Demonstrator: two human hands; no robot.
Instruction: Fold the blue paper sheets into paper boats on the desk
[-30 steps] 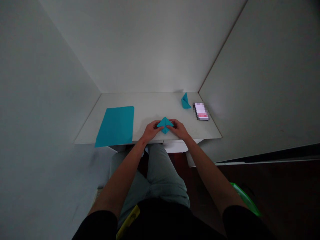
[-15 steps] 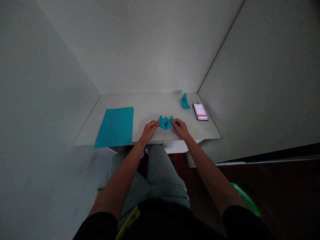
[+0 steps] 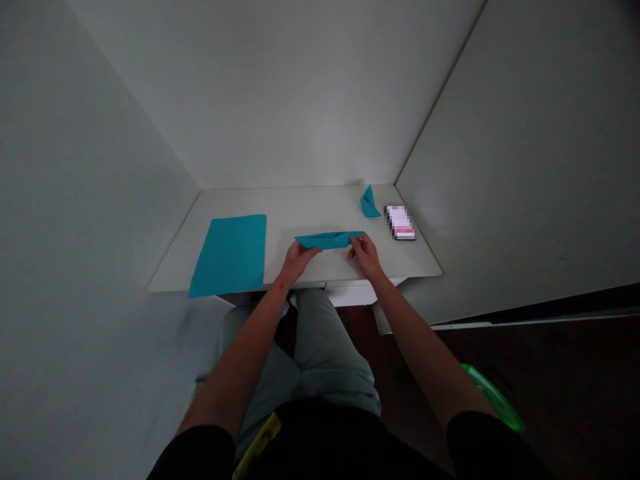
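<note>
Between my hands lies a long, narrow folded piece of teal paper, tapering to a point at its left end. My left hand grips it near the left end, and my right hand pinches its right end. The paper sits just above the white table, close to the table's front edge. Farther off, a small folded teal paper shape stands at the back, right of my hands. A flat teal paper sheet lies to the left, overhanging the front edge.
A phone, its screen pixelated, lies at the table's right side. Pale walls close in on the left, back and right. Below the table are my knees, and a green object lies on the dark floor at the right.
The folded paper has spread from a compact peaked shape into a long, narrow strip. My hands have moved apart, with the right hand now at its far end.
</note>
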